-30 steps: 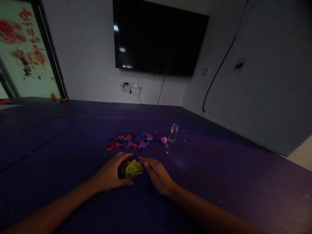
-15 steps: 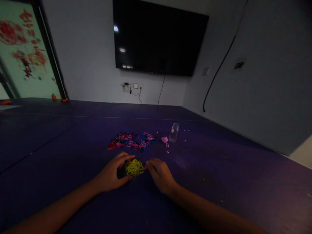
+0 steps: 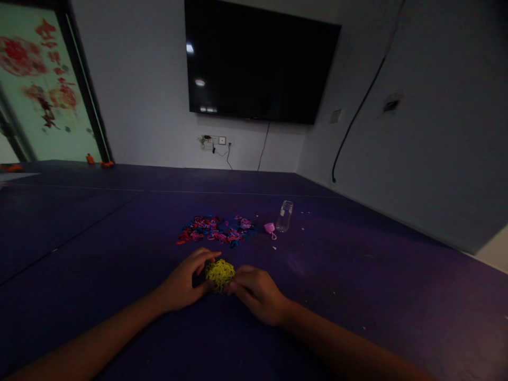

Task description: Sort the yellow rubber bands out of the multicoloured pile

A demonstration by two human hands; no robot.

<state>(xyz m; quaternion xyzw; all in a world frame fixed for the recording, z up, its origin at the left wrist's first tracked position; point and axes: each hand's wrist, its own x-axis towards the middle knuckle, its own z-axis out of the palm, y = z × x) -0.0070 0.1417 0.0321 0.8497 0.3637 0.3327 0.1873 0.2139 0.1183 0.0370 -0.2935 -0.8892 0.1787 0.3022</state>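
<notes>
Both hands have closed in since the earlier frames, so the loose yellow pile is now pressed into a tighter clump between them. On the near part of the purple worktop [image 3: 357,296] the left hand [image 3: 183,280] lies with its fingers [image 3: 206,257] curved and a little spread, the tips and the thumb touching the left side of the clump of yellow rubber bands [image 3: 219,274]. From the other side the right hand [image 3: 257,293] comes with its fingers [image 3: 238,284] bent and held close together, pushing against the right side of the clump. It is one clump, it lies on the worktop squeezed between the two sets of fingers, and neither hand lifts it.

Farther away, well apart from the hands, one scattered heap of red, pink and blue rubber bands [image 3: 216,233] is spread flat; they are too many and too small to count. Just right of this heap lies one small pink cap [image 3: 270,228], and next to it stands one clear small bottle [image 3: 284,216], upright. On the far wall hangs one dark screen [image 3: 260,61].
</notes>
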